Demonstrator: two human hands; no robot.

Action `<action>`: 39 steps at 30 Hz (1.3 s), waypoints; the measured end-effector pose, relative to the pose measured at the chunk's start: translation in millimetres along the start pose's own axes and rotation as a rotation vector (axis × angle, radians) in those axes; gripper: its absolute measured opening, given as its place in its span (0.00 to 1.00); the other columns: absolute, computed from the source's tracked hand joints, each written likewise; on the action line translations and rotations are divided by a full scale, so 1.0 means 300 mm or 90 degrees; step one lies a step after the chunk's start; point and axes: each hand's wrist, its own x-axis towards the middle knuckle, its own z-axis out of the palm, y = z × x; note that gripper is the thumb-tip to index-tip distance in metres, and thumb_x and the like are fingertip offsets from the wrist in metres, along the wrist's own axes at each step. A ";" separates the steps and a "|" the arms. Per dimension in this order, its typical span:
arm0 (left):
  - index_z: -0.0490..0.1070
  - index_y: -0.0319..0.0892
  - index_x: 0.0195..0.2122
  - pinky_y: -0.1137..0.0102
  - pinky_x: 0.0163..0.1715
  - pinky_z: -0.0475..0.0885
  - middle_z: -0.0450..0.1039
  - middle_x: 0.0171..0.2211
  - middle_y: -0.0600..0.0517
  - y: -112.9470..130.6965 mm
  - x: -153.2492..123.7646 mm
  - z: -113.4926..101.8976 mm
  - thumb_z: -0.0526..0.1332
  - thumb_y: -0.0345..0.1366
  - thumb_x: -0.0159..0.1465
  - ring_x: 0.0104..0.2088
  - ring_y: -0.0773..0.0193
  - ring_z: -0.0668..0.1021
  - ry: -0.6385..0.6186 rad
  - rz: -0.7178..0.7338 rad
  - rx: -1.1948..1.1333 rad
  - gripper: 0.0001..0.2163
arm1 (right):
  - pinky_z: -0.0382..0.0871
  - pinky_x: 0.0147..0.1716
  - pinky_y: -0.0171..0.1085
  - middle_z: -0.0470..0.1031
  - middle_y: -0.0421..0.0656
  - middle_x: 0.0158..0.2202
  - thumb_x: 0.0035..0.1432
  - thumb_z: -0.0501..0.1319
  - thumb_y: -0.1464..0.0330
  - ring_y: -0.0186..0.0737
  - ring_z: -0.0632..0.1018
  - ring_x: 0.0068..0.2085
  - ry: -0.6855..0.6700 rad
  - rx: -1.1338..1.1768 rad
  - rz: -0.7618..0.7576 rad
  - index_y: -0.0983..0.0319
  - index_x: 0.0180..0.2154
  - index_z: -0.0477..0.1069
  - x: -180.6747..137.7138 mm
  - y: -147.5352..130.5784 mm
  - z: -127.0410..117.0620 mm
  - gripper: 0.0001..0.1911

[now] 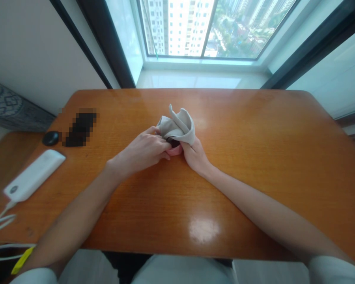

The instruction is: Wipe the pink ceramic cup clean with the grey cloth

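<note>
- Where the 2 hands meet, a bunched pale grey cloth (180,124) stands in folds over the far side of a pink object (175,151), whose upper part shows a dark opening or a dark item within; which of these cannot be told.
- Step in hand, as judged: the cloth is being worked at or into the pink object. The next move would call for a steady hold on the object while the fingers control the cloth's folds.
- Left hand (152,148): half curled, its fingertips at the left edge of the cloth and the pink object; how firmly it grips cannot be told.
- Right hand (195,156): thumb along the right side of the pink object, the other fingers largely hidden by the cloth; their closure cannot be told.
- Position: cloth and object lie between the hands, touching them, above the middle of the wooden table (269,138); contact with the tabletop is hidden.
- Left side of the table: a blurred dark item (81,128), a black rounded object (50,138) and, nearer, a white device (35,175) with a white cable (1,218).
- Far beyond: a window (180,27).
</note>
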 end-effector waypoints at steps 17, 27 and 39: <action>0.84 0.48 0.45 0.47 0.80 0.59 0.89 0.51 0.52 -0.019 -0.020 -0.062 0.68 0.27 0.75 0.61 0.51 0.85 -0.001 0.016 -0.073 0.08 | 0.67 0.81 0.55 0.82 0.38 0.72 0.76 0.61 0.43 0.52 0.78 0.75 -0.021 0.051 0.014 0.47 0.65 0.83 0.009 -0.039 -0.012 0.27; 0.84 0.43 0.37 0.56 0.58 0.77 0.89 0.36 0.48 0.084 0.059 0.136 0.66 0.37 0.79 0.39 0.54 0.88 0.163 -0.113 0.042 0.12 | 0.74 0.75 0.54 0.84 0.45 0.68 0.76 0.61 0.49 0.53 0.84 0.68 0.016 0.019 0.015 0.55 0.61 0.83 -0.003 -0.003 0.002 0.24; 0.84 0.46 0.48 0.47 0.80 0.55 0.88 0.51 0.50 -0.026 -0.033 -0.054 0.68 0.29 0.75 0.60 0.51 0.85 -0.025 -0.013 0.001 0.06 | 0.66 0.82 0.56 0.80 0.34 0.74 0.76 0.62 0.44 0.53 0.77 0.77 -0.019 0.059 0.016 0.45 0.65 0.84 0.009 -0.036 -0.018 0.26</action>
